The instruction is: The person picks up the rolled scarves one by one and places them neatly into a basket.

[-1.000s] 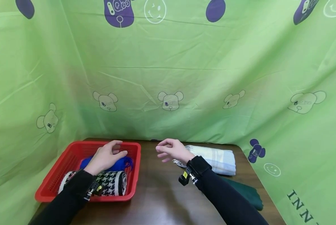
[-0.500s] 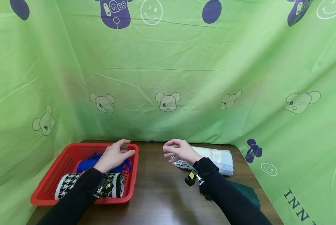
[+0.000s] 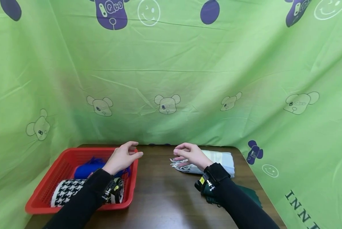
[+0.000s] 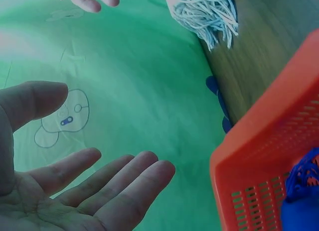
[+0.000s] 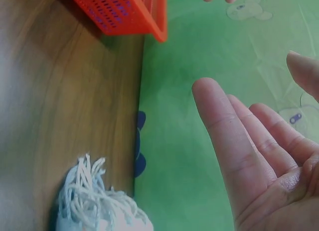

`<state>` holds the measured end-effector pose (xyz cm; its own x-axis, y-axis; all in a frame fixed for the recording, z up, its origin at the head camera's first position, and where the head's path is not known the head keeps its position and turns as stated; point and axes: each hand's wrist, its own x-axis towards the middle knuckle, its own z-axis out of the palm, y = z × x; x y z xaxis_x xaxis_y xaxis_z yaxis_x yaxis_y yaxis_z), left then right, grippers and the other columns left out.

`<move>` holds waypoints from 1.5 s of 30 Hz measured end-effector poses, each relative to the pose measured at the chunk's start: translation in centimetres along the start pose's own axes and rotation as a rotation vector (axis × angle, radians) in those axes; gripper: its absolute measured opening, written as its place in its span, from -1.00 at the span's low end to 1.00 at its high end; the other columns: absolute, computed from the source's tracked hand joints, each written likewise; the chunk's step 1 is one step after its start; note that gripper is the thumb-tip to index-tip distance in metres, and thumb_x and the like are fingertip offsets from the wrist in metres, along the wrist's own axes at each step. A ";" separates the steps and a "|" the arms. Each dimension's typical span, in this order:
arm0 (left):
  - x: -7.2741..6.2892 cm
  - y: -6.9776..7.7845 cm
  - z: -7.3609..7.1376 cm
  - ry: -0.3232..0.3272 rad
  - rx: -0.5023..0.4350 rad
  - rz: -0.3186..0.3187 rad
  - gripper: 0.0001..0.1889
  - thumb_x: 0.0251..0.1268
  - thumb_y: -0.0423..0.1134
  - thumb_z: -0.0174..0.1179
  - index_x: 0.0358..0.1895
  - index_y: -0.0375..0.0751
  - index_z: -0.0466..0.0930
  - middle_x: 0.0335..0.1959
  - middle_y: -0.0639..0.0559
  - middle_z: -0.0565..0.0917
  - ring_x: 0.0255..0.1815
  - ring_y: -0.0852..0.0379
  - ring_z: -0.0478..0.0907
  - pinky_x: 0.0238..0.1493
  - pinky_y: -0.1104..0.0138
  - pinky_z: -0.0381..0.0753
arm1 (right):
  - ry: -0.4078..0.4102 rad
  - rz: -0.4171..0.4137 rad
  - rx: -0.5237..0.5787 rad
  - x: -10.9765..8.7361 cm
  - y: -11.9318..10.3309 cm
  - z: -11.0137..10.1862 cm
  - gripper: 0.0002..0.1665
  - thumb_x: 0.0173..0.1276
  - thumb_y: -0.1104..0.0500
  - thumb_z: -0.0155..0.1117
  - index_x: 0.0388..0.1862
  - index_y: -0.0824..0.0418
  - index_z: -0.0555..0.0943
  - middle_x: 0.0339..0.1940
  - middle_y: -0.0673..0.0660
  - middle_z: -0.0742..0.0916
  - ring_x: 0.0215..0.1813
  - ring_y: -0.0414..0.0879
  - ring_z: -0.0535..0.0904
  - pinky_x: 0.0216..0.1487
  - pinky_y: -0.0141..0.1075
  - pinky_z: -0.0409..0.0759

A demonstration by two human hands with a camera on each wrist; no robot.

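My left hand (image 3: 123,158) hovers over the right side of a red plastic basket (image 3: 133,184), its fingers relaxed and holding nothing. Inside the basket lie a rolled blue fringed scarf (image 3: 83,171) and a rolled black-and-white houndstooth scarf (image 3: 67,190), partly covered by the left arm. Empty as well, the right hand (image 3: 193,156) is raised above the fringe of a folded white and light-blue scarf (image 3: 224,160). Its palm and loosely extended fingers show in the right wrist view. A dark green fringed scarf (image 3: 252,193) lies nearer, partly behind the right sleeve.
A brown wooden table (image 3: 159,197) carries everything. Green printed fabric (image 3: 171,127) hangs close along its back and sides. Each wrist wears a black strap with a small camera.
Both hands have drifted to the right, the left from over the blue scarf to the basket's right rim. The head view has turned slightly; the basket and scarves stay put.
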<state>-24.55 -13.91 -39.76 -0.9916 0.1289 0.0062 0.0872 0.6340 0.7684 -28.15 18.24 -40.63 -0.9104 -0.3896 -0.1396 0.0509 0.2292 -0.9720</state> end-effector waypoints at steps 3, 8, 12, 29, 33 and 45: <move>0.2 0.3 0.4 0.000 -0.014 -0.005 -0.36 0.50 -0.01 0.34 0.50 -0.25 0.48 0.31 -0.35 0.65 0.32 -0.25 0.64 0.26 -0.08 0.67 | 0.013 -0.001 0.004 -0.3 0.4 -0.5 -0.50 0.61 0.09 0.33 0.30 0.42 0.55 0.15 0.33 0.78 0.20 0.35 0.73 0.04 0.11 0.80; 0.9 0.9 1.3 -0.001 -0.028 0.000 -0.38 0.50 -0.04 0.34 0.49 -0.24 0.49 0.33 -0.33 0.65 0.33 -0.24 0.63 0.27 -0.08 0.67 | 0.039 0.001 0.015 -0.7 1.1 -1.4 -0.49 0.62 0.08 0.31 0.30 0.44 0.54 0.13 0.30 0.79 0.21 0.37 0.71 0.07 0.19 0.77; 1.4 1.2 2.1 0.006 -0.035 0.007 -0.38 0.49 -0.04 0.35 0.48 -0.25 0.49 0.33 -0.33 0.65 0.32 -0.23 0.64 0.28 -0.08 0.66 | 0.051 -0.006 0.024 -1.1 1.5 -2.3 -0.50 0.66 0.08 0.26 0.32 0.45 0.52 0.13 0.30 0.79 0.21 0.37 0.72 0.08 0.20 0.76; 3.3 2.4 5.6 0.009 -0.071 0.018 -0.40 0.44 -0.05 0.40 0.43 -0.26 0.54 0.28 -0.30 0.69 0.29 -0.20 0.67 0.30 -0.07 0.65 | 0.163 0.006 -0.032 -3.1 2.6 -5.8 -0.44 0.67 0.04 0.25 0.38 0.45 0.50 0.27 0.37 0.73 0.25 0.35 0.70 0.05 0.09 0.80; 3.9 2.6 6.5 0.014 -0.055 0.010 -0.40 0.42 -0.03 0.39 0.42 -0.23 0.56 0.26 -0.27 0.71 0.31 -0.20 0.65 0.31 -0.08 0.62 | 0.180 0.012 -0.023 -3.6 2.8 -6.4 -0.39 0.66 0.02 0.27 0.41 0.45 0.48 0.28 0.36 0.72 0.29 0.36 0.67 0.07 0.07 0.80; 4.9 3.8 9.1 -0.016 -0.038 0.005 -0.39 0.39 0.00 0.40 0.41 -0.22 0.57 0.22 -0.23 0.73 0.31 -0.24 0.61 0.29 -0.07 0.61 | 0.250 0.014 -0.020 -4.6 2.6 -8.0 -0.42 0.66 0.07 0.27 0.40 0.46 0.49 0.34 0.46 0.65 0.25 0.28 0.72 0.09 0.08 0.79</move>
<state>-28.21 -3.89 -42.65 -0.9895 0.1443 -0.0001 0.0880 0.6043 0.7919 -27.09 27.80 -41.02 -0.9830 -0.1542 -0.0995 0.0583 0.2517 -0.9661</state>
